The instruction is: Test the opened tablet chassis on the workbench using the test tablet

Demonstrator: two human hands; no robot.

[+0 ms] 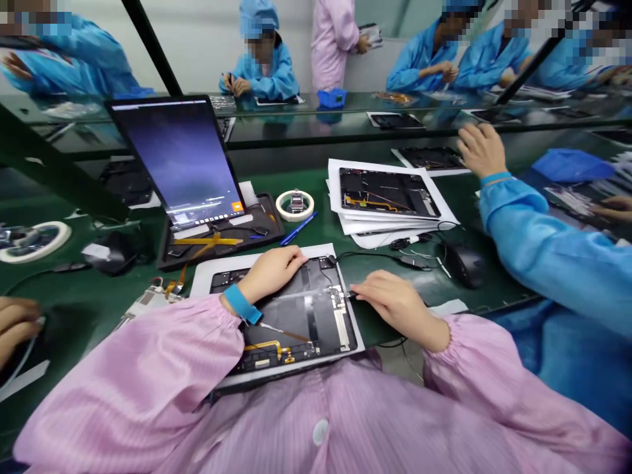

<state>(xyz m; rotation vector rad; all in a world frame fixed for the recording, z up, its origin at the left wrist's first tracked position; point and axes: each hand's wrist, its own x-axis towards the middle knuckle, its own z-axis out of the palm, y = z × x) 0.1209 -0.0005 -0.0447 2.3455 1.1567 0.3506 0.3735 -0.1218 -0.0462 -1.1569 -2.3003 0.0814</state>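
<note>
One head-worn camera looks forward and down, close over the green bench; pink sleeves fill the lower frame.

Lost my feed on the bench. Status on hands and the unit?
Left hand flat on the opened tablet, top edge. Right hand at its right edge, on the cable connector. Mouse and a co-worker's sleeve close right.

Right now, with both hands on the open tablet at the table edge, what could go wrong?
1. The open tablet lies at the table's near edge, partly over the lap; a push could perhaps tip it off.
2. The left hand rests on bare inner parts, and the orange ribbon cable could be bent.
3. The right hand is at the side where a black cable ends; a tug might strain it.
</note>
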